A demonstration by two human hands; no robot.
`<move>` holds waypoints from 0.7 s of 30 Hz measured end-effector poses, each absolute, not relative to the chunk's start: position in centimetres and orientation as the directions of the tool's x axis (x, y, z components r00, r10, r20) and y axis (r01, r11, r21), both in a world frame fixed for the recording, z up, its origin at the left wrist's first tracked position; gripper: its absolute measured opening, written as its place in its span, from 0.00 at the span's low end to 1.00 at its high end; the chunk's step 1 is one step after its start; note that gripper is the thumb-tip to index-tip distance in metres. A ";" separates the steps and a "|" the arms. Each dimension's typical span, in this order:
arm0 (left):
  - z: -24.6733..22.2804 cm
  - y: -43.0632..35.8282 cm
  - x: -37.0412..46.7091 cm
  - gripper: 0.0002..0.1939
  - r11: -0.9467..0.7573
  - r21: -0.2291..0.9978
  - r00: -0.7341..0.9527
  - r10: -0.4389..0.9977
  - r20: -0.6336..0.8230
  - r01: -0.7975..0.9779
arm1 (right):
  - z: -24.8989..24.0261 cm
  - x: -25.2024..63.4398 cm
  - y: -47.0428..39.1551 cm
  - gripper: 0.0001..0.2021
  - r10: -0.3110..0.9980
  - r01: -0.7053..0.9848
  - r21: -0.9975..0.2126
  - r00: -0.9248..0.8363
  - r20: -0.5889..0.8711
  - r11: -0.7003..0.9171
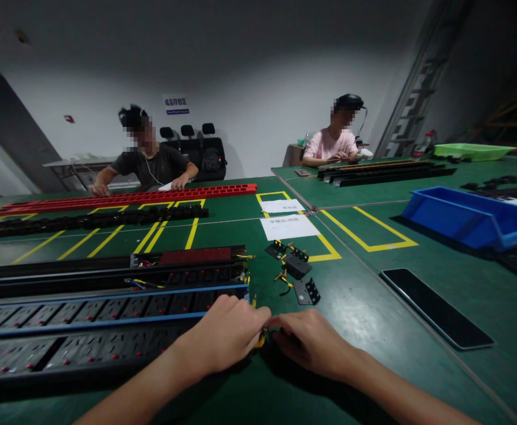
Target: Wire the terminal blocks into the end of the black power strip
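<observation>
Both hands meet at the right end of the nearest long black power strip (108, 348), which has rows of sockets and red switches. My left hand (227, 330) is closed over that end, knuckles up. A short yellow wire (261, 341) shows beside its fingertips. My right hand (311, 342) is closed in a pinch against the left fingertips; what sits between the fingers is hidden. Just beyond the hands lie black metal end brackets (307, 291) with holes, and loose yellow wires (284, 277) with brass-coloured tips.
More long black strips (205, 275) lie behind on the left. A phone (435, 307) and a blue bin (466, 221) are to the right. Paper labels (288, 227) and red rails (152, 196) lie farther off. Two people (152, 159) sit across the green table (356, 283).
</observation>
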State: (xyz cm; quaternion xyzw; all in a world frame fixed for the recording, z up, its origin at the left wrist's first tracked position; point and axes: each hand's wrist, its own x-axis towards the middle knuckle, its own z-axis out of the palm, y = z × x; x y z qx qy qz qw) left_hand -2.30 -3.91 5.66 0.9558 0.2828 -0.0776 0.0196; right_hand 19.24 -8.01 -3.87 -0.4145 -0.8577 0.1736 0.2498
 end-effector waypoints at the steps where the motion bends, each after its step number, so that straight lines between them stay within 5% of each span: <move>1: 5.7 -4.0 -2.2 0.06 -0.839 -0.001 0.828 0.538 -0.155 0.545 | -3.9 19.2 -8.0 0.16 0.799 0.627 -0.504 -0.530 0.283 0.594; 21: 2.4 -4.3 -1.3 0.04 -0.844 0.109 0.850 0.527 -0.004 0.525 | -3.3 19.5 -7.8 0.12 0.860 0.776 -0.386 -0.498 0.109 0.498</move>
